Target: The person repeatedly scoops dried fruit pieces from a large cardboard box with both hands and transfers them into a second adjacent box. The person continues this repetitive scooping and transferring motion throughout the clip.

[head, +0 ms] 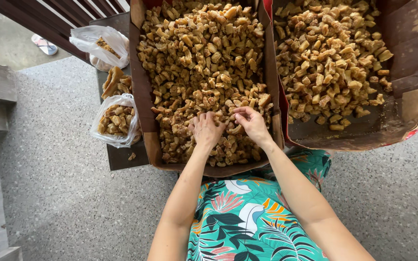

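Golden-brown fried chunks (204,53) fill a cardboard box (142,87), and both hands are down in the near end of the heap.

Her left hand (205,130) lies palm down on the pieces with its fingers bent into them; whether it holds any I cannot tell. Her right hand (252,123), just beside it, pinches a piece between thumb and fingertips. A second box (412,63) of the same chunks sits to the right, and two plastic bags (117,121) lie to the left on the small dark table (122,157).
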